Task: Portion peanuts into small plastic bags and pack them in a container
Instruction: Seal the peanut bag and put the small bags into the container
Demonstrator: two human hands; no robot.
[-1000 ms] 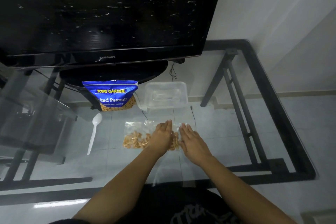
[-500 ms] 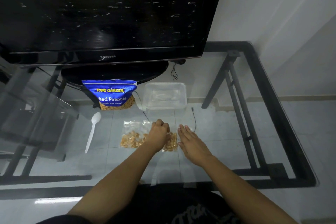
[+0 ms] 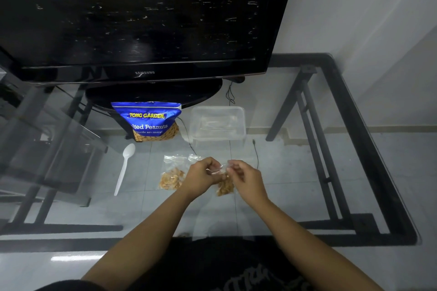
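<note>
Since 1 s ago: both hands came up off the flat press on the bags, fingers now curled. Left hand [image 3: 203, 176] and right hand [image 3: 246, 178] sit centre frame, almost touching, each with a narrow pinch grip on the top edge of a small bag [image 3: 218, 170]; the clear film is stretched between the two grips. The peanuts [image 3: 224, 188] in that bag are bunched at its bottom, just below and between the hands. Can't tell if the bag bottom touches the glass. The second small bag [image 3: 173, 170] lies flat on the table [image 3: 371, 149] just left of the left hand, nuts piled in its lower half; its right edge is hidden behind the left hand. A white plastic spoon [image 3: 124, 168] lies further left, bowl pointing to the top of the frame, well apart from the bags. The blue peanut pack [image 3: 147, 121] stands upright above the spoon and the bags, against the TV [image 3: 142, 19] base. The clear container [image 3: 217, 123] sits just right of the pack, lid off, straight above the hands and apart from them; contents not readable through the plastic. A thin black cable [image 3: 256, 156] runs down just right of the container and ends near the right hand. Both forearms come in from the bottom edge of the frame.
</note>
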